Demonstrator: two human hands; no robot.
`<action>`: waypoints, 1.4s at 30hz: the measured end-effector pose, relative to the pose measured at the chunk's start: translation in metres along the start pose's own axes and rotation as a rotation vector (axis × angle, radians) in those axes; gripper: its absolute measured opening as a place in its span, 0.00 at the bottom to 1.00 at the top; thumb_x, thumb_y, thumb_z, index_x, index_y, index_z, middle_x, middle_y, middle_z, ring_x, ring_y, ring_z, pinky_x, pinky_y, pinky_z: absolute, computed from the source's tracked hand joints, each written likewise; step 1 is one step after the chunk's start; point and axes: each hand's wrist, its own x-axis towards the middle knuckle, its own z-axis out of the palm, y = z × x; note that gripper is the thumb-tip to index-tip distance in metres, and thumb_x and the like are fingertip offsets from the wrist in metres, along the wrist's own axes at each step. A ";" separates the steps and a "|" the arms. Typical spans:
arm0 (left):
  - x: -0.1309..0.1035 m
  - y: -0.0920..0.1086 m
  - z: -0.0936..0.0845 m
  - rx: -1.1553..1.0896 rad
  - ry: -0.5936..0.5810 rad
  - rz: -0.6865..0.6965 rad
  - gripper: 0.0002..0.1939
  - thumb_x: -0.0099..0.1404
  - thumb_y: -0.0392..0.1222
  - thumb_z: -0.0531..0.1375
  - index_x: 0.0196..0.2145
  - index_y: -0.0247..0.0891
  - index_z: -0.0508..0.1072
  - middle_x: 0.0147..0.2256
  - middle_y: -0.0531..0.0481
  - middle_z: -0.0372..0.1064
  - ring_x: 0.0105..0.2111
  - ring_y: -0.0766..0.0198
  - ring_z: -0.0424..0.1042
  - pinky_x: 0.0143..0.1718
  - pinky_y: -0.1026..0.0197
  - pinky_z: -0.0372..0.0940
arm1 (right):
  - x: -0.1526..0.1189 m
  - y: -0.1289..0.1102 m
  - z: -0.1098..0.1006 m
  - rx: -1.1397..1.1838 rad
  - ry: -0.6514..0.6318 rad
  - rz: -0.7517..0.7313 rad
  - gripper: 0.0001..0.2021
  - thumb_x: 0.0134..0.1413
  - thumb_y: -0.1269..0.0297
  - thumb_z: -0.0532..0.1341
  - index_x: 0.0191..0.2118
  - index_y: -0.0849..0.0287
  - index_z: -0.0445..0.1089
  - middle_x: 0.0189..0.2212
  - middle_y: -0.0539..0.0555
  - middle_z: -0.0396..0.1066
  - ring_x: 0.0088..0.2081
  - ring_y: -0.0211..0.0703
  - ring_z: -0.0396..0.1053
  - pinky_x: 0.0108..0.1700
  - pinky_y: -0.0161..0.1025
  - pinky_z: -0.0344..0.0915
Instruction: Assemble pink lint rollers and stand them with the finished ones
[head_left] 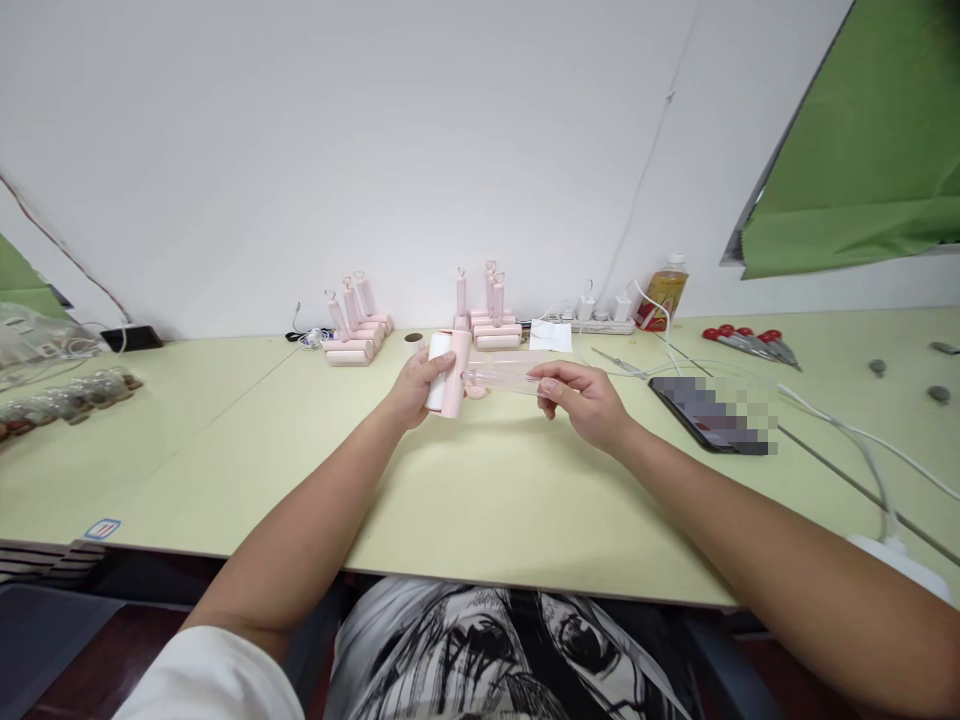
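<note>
Both hands (506, 395) gripping, forearms reaching forward, converging.

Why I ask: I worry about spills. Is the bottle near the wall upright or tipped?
Upright: the bottle stands on the table, with its white cap uppermost.

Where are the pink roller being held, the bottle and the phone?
Pink roller (457, 378): head view, on its pink casing.
Bottle (669, 287): head view, middle of its body.
Phone (696, 414): head view, on its dark, partly pixelated front.
</note>
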 end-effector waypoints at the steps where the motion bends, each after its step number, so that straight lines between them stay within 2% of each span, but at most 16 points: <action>1: 0.000 -0.001 -0.001 -0.020 -0.006 0.001 0.22 0.52 0.55 0.64 0.37 0.36 0.64 0.28 0.50 0.69 0.25 0.64 0.71 0.27 0.61 0.66 | 0.000 0.000 0.001 -0.006 -0.004 -0.003 0.17 0.51 0.49 0.63 0.36 0.59 0.73 0.19 0.48 0.66 0.20 0.37 0.63 0.24 0.38 0.63; 6: 0.002 -0.002 -0.004 -0.093 -0.018 0.004 0.22 0.53 0.52 0.65 0.37 0.36 0.64 0.27 0.51 0.69 0.25 0.64 0.71 0.28 0.60 0.67 | -0.001 0.003 0.001 -0.064 -0.016 -0.015 0.19 0.57 0.48 0.58 0.38 0.61 0.73 0.17 0.48 0.64 0.19 0.35 0.62 0.20 0.34 0.59; 12: 0.003 -0.002 -0.004 -0.110 -0.015 -0.018 0.23 0.51 0.52 0.66 0.37 0.36 0.64 0.27 0.50 0.69 0.25 0.62 0.71 0.26 0.61 0.66 | 0.000 0.008 0.000 -0.093 -0.024 -0.003 0.19 0.59 0.49 0.56 0.40 0.62 0.73 0.17 0.48 0.64 0.19 0.35 0.61 0.20 0.33 0.59; 17: 0.003 -0.003 -0.004 -0.063 0.017 -0.024 0.23 0.51 0.51 0.67 0.37 0.37 0.64 0.27 0.52 0.68 0.25 0.64 0.70 0.28 0.61 0.65 | -0.001 0.005 0.000 -0.302 0.011 -0.093 0.17 0.58 0.53 0.57 0.42 0.62 0.73 0.21 0.49 0.66 0.21 0.36 0.62 0.24 0.34 0.59; 21: 0.003 -0.003 -0.003 -0.001 0.034 0.011 0.24 0.50 0.53 0.66 0.37 0.36 0.64 0.27 0.52 0.67 0.24 0.65 0.69 0.26 0.63 0.62 | -0.002 0.003 0.000 -0.473 -0.018 -0.163 0.17 0.59 0.55 0.55 0.43 0.61 0.75 0.22 0.50 0.68 0.24 0.37 0.64 0.27 0.34 0.60; 25: 0.001 -0.003 -0.002 0.059 0.036 0.045 0.24 0.51 0.53 0.66 0.38 0.37 0.63 0.28 0.52 0.67 0.24 0.66 0.67 0.25 0.64 0.59 | -0.003 0.006 0.002 -0.554 -0.083 -0.169 0.18 0.61 0.55 0.54 0.47 0.59 0.75 0.21 0.49 0.66 0.23 0.36 0.62 0.26 0.34 0.58; 29: -0.001 -0.003 0.002 0.098 -0.001 0.052 0.23 0.53 0.53 0.65 0.39 0.38 0.63 0.28 0.53 0.67 0.25 0.65 0.67 0.27 0.63 0.61 | -0.005 0.009 0.005 -0.577 -0.112 -0.146 0.19 0.61 0.54 0.53 0.48 0.58 0.75 0.20 0.49 0.65 0.22 0.36 0.60 0.25 0.34 0.56; 34: -0.002 0.000 0.004 0.152 -0.008 0.080 0.23 0.55 0.53 0.63 0.42 0.38 0.63 0.28 0.52 0.67 0.27 0.63 0.68 0.32 0.59 0.63 | -0.007 0.009 0.009 -0.580 -0.135 -0.128 0.21 0.62 0.54 0.52 0.51 0.61 0.73 0.29 0.53 0.73 0.25 0.38 0.63 0.30 0.35 0.59; 39: -0.001 0.002 0.001 0.368 0.024 0.105 0.24 0.55 0.55 0.62 0.43 0.36 0.65 0.31 0.50 0.69 0.31 0.61 0.69 0.33 0.59 0.64 | -0.003 0.009 0.008 -0.619 -0.302 -0.058 0.23 0.62 0.57 0.51 0.58 0.61 0.66 0.29 0.53 0.71 0.29 0.40 0.65 0.34 0.36 0.61; 42: -0.004 -0.005 0.006 0.508 0.019 0.118 0.23 0.56 0.56 0.62 0.43 0.37 0.66 0.35 0.50 0.69 0.34 0.59 0.69 0.35 0.59 0.64 | -0.003 0.007 0.009 -0.637 -0.425 -0.014 0.23 0.60 0.58 0.54 0.59 0.62 0.64 0.32 0.54 0.72 0.30 0.39 0.65 0.33 0.36 0.60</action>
